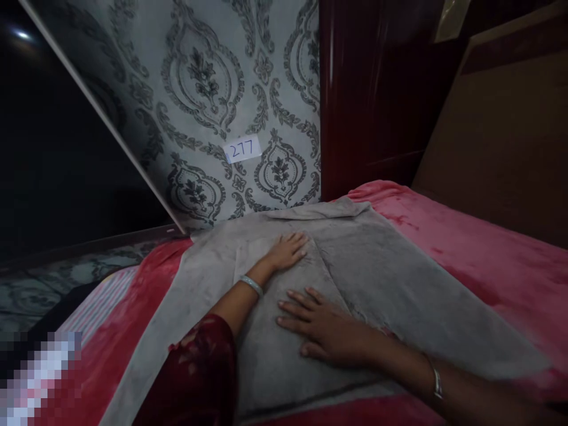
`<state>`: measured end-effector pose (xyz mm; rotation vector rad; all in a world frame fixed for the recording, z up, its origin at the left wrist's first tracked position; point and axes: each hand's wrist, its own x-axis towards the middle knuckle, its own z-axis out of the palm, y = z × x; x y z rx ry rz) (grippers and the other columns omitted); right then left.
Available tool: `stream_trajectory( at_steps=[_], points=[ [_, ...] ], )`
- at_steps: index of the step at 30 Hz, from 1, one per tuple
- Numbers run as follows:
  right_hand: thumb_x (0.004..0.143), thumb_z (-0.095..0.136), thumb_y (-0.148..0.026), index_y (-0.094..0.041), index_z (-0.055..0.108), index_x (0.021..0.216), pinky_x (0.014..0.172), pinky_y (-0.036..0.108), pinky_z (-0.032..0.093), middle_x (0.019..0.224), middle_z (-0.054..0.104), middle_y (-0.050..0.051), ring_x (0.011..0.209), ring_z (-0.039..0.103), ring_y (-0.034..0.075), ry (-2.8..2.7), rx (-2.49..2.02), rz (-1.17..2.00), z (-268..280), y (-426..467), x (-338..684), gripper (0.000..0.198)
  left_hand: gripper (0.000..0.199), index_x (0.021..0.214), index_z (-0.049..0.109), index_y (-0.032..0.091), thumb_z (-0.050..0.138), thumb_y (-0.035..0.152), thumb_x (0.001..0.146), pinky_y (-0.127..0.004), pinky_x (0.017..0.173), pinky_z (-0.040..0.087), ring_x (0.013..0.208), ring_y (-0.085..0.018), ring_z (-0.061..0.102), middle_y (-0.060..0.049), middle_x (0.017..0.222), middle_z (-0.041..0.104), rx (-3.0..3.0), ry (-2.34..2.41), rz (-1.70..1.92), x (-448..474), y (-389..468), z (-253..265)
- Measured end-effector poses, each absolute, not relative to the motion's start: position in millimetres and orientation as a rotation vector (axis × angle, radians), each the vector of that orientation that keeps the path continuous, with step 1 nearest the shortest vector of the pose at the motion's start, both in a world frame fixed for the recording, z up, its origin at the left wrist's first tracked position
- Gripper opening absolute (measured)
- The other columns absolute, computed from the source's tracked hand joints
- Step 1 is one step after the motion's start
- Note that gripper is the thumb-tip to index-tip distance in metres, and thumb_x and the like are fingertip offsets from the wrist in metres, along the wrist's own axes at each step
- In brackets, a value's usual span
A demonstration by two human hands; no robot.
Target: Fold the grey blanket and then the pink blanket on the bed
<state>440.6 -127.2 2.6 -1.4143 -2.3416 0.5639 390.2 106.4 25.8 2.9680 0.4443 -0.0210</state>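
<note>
Grip state: both hands released, nothing clasped; fingers extended, palms turned down.
Left hand [287,251]: laid flat on the grey cloth, fingers directed to 1 o'clock; bangle [252,285] at the wrist, dark red sleeve [199,367] on the forearm.
Right hand [326,331]: at 5 o'clock from the left hand, fingers spread and directed to 10 o'clock, over the same cloth; full palm contact cannot be told. Metal bracelet [437,383] on the wrist.
Grey cloth [386,278]: directly beneath both hands, spread out; a rectangular folded layer lies under the fingers, and a rumpled fold runs along the 12 o'clock edge.
Red-pink blanket [461,254]: beneath the grey cloth, exposed at 3, 6 and 9 o'clock.
Striped fabric [100,302]: at 9 o'clock, beyond the blanket's red edge.
Card [243,148]: at 11 o'clock, on patterned wallpaper [199,77]; handwritten "277".
Dark panel [66,142]: at 10 o'clock, glossy, pale-edged.
Dark red panel [364,94]: at 1 o'clock, glossy, upright.
Container check: brown board [501,130] at 2 o'clock, resembling cardboard; whether it forms a box, and any contents, cannot be told.
</note>
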Motion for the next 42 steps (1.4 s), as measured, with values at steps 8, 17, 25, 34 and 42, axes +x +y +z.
stream_trajectory(
  at_steps=[8, 17, 25, 34, 42],
  points=[
    [0.099, 0.048, -0.058, -0.044, 0.019, 0.160, 0.127, 0.052, 0.005, 0.166, 0.015, -0.005, 0.155, 0.005, 0.023, -2.332, -1.219, 0.699, 1.2, -136.5, 446.0, 0.069, 0.060, 0.159, 0.030, 0.033, 0.034, 0.051, 0.101, -0.057, 0.123, 0.015, 0.155, -0.027, 0.020, -0.005, 0.168, 0.024, 3.017, 0.384, -0.052, 395.2, 117.6, 5.9],
    [0.100, 0.043, -0.032, -0.054, -0.015, 0.153, 0.127, 0.030, -0.004, 0.160, 0.004, -0.022, 0.152, 0.003, 0.008, -2.446, -1.085, 0.731, 1.2, -166.6, 431.0, 0.082, 0.063, 0.158, 0.030, 0.034, 0.038, 0.053, 0.099, -0.053, 0.123, 0.020, 0.154, -0.026, 0.025, -0.005, 0.168, 0.024, 3.012, 0.384, -0.070, 405.6, 132.0, 7.7],
    [0.103, 0.042, -0.040, -0.018, 0.035, 0.158, 0.126, 0.048, 0.010, 0.166, 0.024, 0.005, 0.155, 0.008, 0.025, -2.091, -1.483, 0.376, 24.5, -103.9, 499.7, 0.060, 0.061, 0.151, 0.048, 0.020, 0.014, 0.041, 0.104, -0.042, 0.122, 0.030, 0.146, -0.020, 0.041, -0.006, 0.155, 0.048, 2.380, 0.307, 0.191, 409.1, 136.0, 25.0],
    [0.102, 0.049, -0.049, -0.026, 0.029, 0.160, 0.123, 0.060, -0.004, 0.167, 0.017, 0.006, 0.155, 0.003, 0.028, -2.302, -1.526, 0.487, -10.2, -100.5, 511.0, 0.066, 0.067, 0.143, 0.057, 0.018, 0.014, 0.049, 0.104, -0.037, 0.126, 0.024, 0.145, -0.019, 0.043, -0.003, 0.151, 0.054, 2.314, 0.379, 0.239, 402.4, 128.2, 10.5],
    [0.102, 0.052, -0.036, -0.037, 0.026, 0.160, 0.127, 0.048, 0.012, 0.162, 0.033, 0.000, 0.152, 0.022, 0.022, -2.214, -1.077, 1.095, 26.4, -220.0, 471.2, 0.063, 0.060, 0.136, 0.064, 0.021, 0.021, 0.047, 0.102, -0.040, 0.128, 0.017, 0.143, -0.020, 0.045, -0.002, 0.150, 0.055, 2.420, 0.350, 0.264, 407.3, 132.1, 4.1]
  ],
)
